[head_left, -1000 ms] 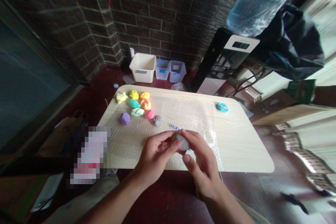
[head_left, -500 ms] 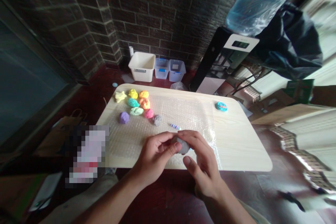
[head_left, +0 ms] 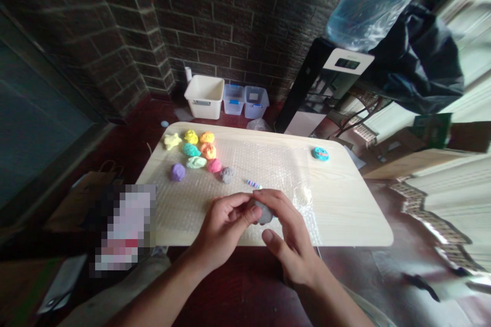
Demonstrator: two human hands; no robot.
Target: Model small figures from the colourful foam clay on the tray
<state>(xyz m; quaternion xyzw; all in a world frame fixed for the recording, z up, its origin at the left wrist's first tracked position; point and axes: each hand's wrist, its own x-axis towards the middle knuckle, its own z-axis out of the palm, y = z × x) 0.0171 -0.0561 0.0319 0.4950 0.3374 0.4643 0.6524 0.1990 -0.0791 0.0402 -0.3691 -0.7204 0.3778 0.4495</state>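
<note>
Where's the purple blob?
In the head view, the purple blob is at the left of the table, just left of the pale green blob.

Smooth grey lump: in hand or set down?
In hand: the left hand holds the grey lump, thumb across it; the right hand curls alongside.

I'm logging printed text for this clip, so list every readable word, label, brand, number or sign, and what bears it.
No text can be read.
Water dispenser panel: any marking is too blurred.
Rightmost clear bin: pale patch, perhaps a label, too small.
Gray lump: no lettering visible.
</note>
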